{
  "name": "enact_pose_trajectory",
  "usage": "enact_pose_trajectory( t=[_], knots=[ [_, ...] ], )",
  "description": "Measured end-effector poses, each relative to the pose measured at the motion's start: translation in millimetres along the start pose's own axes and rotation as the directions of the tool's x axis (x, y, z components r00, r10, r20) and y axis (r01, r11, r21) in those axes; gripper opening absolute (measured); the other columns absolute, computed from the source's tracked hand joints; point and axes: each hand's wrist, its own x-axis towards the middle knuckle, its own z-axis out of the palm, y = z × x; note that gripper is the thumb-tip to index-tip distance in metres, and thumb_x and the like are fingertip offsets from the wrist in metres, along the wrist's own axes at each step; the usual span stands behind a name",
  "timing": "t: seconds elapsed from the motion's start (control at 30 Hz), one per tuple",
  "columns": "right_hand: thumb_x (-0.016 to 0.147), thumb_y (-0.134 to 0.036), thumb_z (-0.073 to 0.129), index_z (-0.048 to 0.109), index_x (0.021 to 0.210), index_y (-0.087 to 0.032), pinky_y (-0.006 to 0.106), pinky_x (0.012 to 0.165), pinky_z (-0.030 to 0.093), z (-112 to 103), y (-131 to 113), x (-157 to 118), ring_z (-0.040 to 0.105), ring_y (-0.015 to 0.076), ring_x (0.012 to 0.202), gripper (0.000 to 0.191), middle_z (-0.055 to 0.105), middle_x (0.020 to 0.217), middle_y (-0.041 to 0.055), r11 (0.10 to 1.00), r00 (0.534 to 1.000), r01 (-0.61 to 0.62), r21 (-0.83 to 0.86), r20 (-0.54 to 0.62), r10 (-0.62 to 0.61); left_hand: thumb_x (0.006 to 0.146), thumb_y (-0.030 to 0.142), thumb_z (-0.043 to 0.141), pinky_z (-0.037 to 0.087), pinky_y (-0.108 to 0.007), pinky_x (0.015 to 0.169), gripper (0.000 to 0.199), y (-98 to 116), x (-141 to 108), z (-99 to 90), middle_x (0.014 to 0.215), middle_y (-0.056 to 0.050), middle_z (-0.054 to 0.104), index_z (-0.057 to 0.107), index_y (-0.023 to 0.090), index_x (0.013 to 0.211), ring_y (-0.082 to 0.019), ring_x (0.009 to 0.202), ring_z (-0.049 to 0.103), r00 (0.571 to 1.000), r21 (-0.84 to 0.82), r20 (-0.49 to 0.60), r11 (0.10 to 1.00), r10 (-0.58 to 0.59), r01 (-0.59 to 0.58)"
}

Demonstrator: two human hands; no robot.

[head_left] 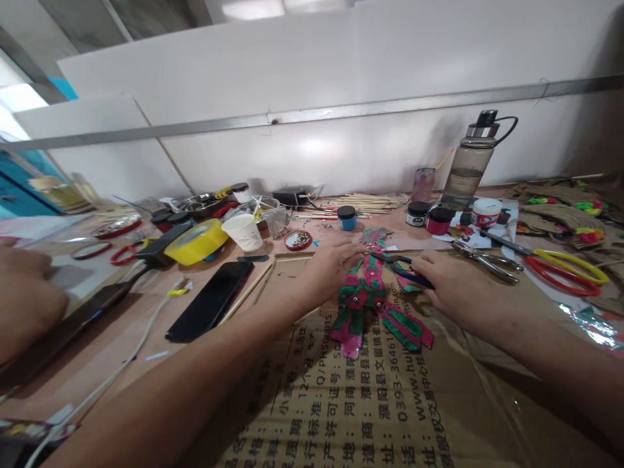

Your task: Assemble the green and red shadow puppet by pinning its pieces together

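A pink and green jointed paper figure (361, 300), with small metal fasteners at its joints, lies on printed cardboard (341, 403). My left hand (336, 263) is closed, its fingertips pinching the upper part of the figure. Pliers with dark blue handles (407, 272) are gripped in my right hand (439, 276). Their jaws point left and meet the figure near my left fingertips. What exactly the jaws bite on is too small to make out.
Left of the cardboard lie a black phone (212, 302), yellow tape (197, 242) and a paper cup (242, 232). Paint jars (347, 218), a water bottle (468, 162), a silver punch (487, 261) and scissors (565, 270) stand or lie behind and right. Another person's hand (29, 299) shows at far left.
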Motion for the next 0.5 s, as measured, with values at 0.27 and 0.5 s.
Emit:
enact_pose_trajectory(
  t=[0.27,0.5],
  knots=[
    [0.076,-0.009,0.058,0.062,0.097,-0.018,0.031,0.08,0.045,-1.0,-0.5,-0.3,0.059,0.0231,0.095,0.023,0.062,0.104,0.0101,0.997,1.0,0.005,-0.075,0.021,-0.003,0.091,0.02,0.052,0.051,-0.027,0.079,0.02,0.9,0.8,0.4,0.091,-0.004,0.074,0.072,0.017,0.094,-0.016,0.085,0.067,0.996,-0.14,0.012,0.987,-0.084,0.084],
    [0.078,-0.006,0.057,0.062,0.096,-0.017,0.035,0.082,0.045,-3.4,-2.0,-1.9,0.059,0.0254,0.097,0.022,0.062,0.107,0.0116,0.993,1.0,0.026,-0.116,0.015,-0.025,0.091,0.02,0.053,0.052,-0.029,0.081,0.02,-1.0,0.4,1.2,0.094,-0.004,0.074,0.072,0.018,0.095,-0.016,0.088,0.067,0.997,-0.146,0.015,0.986,-0.081,0.082]
  ],
)
